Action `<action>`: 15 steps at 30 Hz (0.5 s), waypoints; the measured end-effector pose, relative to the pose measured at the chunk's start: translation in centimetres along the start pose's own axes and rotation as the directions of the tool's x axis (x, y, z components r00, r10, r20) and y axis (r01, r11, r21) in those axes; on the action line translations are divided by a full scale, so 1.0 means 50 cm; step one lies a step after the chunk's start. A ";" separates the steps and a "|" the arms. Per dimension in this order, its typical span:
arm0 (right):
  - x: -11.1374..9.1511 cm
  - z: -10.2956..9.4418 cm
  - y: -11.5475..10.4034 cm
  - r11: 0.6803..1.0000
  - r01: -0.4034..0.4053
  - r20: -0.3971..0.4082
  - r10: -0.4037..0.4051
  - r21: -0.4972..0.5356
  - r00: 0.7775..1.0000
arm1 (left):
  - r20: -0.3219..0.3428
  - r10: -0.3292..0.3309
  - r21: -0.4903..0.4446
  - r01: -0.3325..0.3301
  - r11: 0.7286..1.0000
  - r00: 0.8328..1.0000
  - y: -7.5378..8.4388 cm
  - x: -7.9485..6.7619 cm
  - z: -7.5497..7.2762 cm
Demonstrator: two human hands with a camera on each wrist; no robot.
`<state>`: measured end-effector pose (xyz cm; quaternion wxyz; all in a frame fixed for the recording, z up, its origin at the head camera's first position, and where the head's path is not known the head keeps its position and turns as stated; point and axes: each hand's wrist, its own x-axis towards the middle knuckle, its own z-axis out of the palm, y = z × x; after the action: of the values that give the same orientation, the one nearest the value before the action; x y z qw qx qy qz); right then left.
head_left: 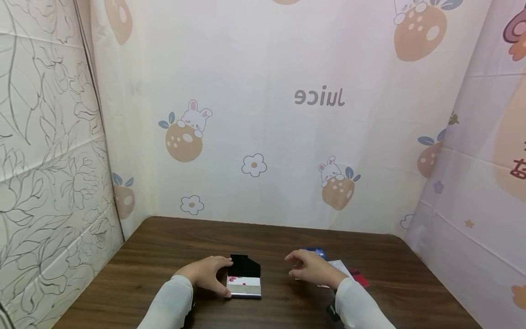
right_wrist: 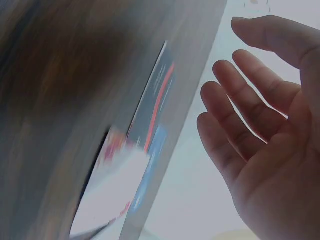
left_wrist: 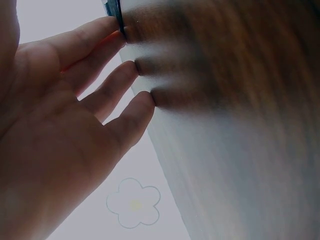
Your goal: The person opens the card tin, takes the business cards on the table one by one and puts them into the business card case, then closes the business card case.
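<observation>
A flat card case [head_left: 244, 292] lies on the table with its black lid [head_left: 243, 266] folded back. Inside it shows a white card [head_left: 250, 281] with pink flowers. My left hand [head_left: 207, 273] holds the case at its left side, thumb at the near corner and a finger by the lid. In the left wrist view, a dark edge of the case [left_wrist: 116, 12] meets the fingertips, while other fingertips rest on the table. My right hand [head_left: 310, 267] hovers holding nothing, fingers loosely bent, by several loose cards: a white one [right_wrist: 115, 185], a dark one with a red stripe [right_wrist: 155, 100], a blue one [right_wrist: 150, 172].
A red card [head_left: 359, 277] lies at the right end of the loose cards. The brown wooden table [head_left: 197, 233] ends at a printed curtain [head_left: 255, 114] behind. Printed sheets also hang at the left and right sides.
</observation>
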<state>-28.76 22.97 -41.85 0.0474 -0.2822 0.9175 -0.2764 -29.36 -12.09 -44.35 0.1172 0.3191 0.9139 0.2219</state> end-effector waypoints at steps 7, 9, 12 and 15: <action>-0.029 -0.040 0.043 0.998 -0.030 -0.042 0.027 -0.061 0.999 | -0.003 -0.008 0.008 0.008 1.000 1.000 0.001 0.000 0.000; -0.034 -0.049 0.049 0.996 -0.056 -0.055 0.052 -0.063 0.997 | -0.004 -0.010 0.009 0.010 1.000 1.000 0.001 0.000 0.000; -0.044 -0.061 0.053 0.993 -0.101 -0.070 0.096 -0.060 0.993 | -0.002 -0.009 0.007 0.009 1.000 1.000 0.001 0.000 0.000; -0.055 -0.068 0.058 0.983 -0.166 -0.094 0.159 -0.076 0.983 | 0.000 -0.007 0.003 0.007 1.000 1.000 0.002 0.000 0.000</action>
<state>-28.72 28.09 -40.71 0.0176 -0.1956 0.9494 -0.2451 -29.30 -12.05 -44.31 0.1173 0.3159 0.9154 0.2204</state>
